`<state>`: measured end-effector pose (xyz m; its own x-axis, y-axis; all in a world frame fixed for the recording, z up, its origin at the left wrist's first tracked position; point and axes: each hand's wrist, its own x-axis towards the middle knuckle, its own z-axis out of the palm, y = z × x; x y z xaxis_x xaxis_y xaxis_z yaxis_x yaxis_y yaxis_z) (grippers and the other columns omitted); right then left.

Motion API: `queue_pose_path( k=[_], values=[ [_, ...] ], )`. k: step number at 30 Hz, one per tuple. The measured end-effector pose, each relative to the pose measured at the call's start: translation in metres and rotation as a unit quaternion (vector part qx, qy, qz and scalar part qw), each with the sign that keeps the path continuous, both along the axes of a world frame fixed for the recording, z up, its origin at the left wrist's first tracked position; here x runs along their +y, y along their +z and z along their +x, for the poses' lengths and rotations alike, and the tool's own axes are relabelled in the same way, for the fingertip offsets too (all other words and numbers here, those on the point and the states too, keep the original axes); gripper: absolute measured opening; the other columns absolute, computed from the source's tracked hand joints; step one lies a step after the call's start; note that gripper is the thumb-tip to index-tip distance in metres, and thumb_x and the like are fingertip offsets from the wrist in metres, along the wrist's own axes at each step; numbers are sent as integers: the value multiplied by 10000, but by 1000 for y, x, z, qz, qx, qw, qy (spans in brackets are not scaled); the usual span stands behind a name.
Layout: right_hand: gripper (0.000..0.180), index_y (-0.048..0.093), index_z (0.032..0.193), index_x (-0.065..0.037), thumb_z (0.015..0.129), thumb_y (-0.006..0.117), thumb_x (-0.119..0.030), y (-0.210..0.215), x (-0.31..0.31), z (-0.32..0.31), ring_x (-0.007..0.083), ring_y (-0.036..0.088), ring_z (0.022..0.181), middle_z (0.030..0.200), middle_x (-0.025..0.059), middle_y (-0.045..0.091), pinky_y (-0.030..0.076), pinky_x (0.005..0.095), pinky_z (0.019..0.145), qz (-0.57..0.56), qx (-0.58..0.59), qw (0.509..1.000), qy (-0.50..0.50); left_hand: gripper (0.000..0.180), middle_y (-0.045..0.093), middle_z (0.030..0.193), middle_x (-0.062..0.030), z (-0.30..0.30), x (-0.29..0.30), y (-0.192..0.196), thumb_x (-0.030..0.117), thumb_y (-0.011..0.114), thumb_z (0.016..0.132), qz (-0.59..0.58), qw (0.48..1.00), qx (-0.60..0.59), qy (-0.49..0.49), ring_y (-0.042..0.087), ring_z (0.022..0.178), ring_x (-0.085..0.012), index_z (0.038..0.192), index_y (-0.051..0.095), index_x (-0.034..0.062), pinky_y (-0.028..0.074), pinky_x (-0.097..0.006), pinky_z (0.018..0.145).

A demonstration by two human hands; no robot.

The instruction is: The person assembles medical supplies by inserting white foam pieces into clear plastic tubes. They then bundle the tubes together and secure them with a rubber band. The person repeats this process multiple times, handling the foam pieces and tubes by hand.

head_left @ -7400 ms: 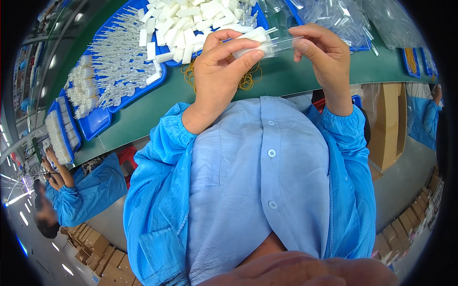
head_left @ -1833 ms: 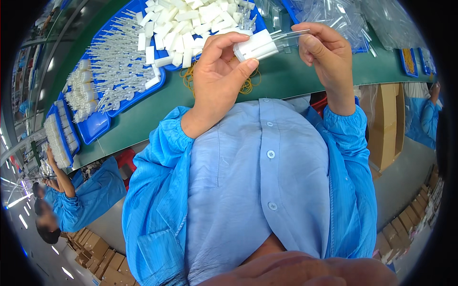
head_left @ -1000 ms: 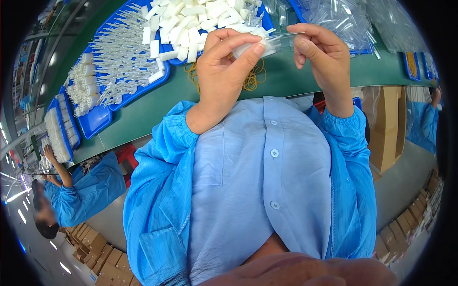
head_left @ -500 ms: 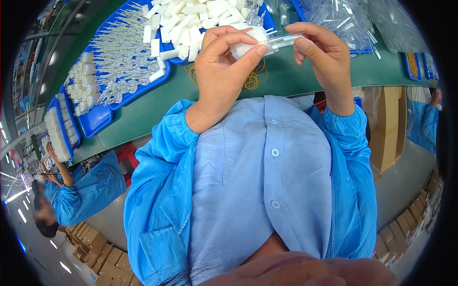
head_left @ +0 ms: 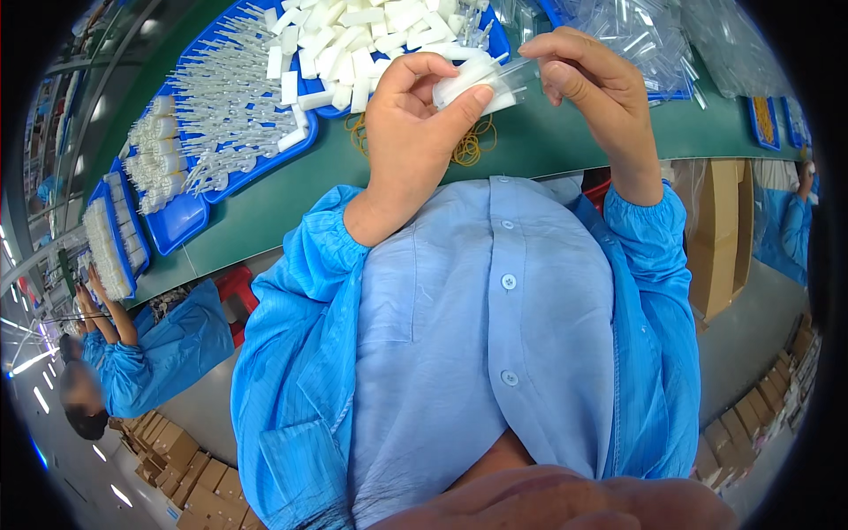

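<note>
My left hand [head_left: 408,146] is closed around a small bundle of white pieces [head_left: 466,81], pinched between thumb and fingers above the green table. A clear plastic sleeve or tube [head_left: 513,78] sticks out of the bundle to the right; its exact shape is hard to make out. Close by, my right hand [head_left: 608,99] has its index finger and thumb apart near the end of the clear plastic, and I see nothing gripped in it. Yellow rubber bands [head_left: 474,147] lie on the table just below the bundle.
A blue tray [head_left: 305,141] holds white foam-like blocks [head_left: 340,55] and many thin clear-and-white stemmed parts [head_left: 221,106]. Clear plastic tubes [head_left: 623,44] are heaped at the far right. More blue trays [head_left: 179,223] stand left, where a co-worker [head_left: 168,358] sits. An open carton [head_left: 717,234] stands right.
My right hand's fingers have come off the clear tube and opened slightly, moving a little to the right. My left hand keeps hold of the white bundle, which is tilted differently.
</note>
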<state>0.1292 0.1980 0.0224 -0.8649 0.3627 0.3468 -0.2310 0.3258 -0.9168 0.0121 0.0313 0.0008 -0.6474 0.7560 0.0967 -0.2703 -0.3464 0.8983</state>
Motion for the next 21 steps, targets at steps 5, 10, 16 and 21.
queue_pose_path(
  k=[5, 10, 16, 21],
  values=[
    [246, 641, 1151, 3, 967, 543, -128, -5, -8, 2, 87, 487, 658, 781, 15, 536, 403, 230, 596, -135, -21, 990, -18, 267, 650, 1007, -153, 1, 1, 3, -18, 683, 852, 6, 998, -61, -10, 638, 915, -164, 1042, 497, 7, 539, -267, 779],
    [254, 638, 1158, -2, 973, 544, -149, -7, -7, 2, 79, 488, 659, 763, 16, 542, 398, 223, 580, -159, -23, 987, -18, 268, 642, 1005, -140, 1, 2, -3, -25, 690, 845, 16, 1000, 17, 12, 635, 922, -161, 1036, 504, 6, 539, -265, 784],
    [237, 657, 1134, -13, 962, 559, -142, -1, 1, 3, 77, 482, 678, 760, 9, 535, 387, 220, 586, -113, -39, 993, -17, 267, 635, 1006, -126, 3, 2, -1, -35, 694, 837, 16, 1000, 18, 5, 632, 935, -159, 1026, 510, 7, 535, -263, 791],
    [243, 659, 1140, -20, 959, 553, -143, -5, 9, 4, 69, 459, 662, 741, -2, 517, 366, 212, 578, 15, 3, 1000, 3, 271, 634, 1010, -115, 1, 2, 0, -48, 694, 832, 7, 1000, 10, -5, 628, 944, -158, 1024, 512, 11, 533, -265, 799]
  ],
)
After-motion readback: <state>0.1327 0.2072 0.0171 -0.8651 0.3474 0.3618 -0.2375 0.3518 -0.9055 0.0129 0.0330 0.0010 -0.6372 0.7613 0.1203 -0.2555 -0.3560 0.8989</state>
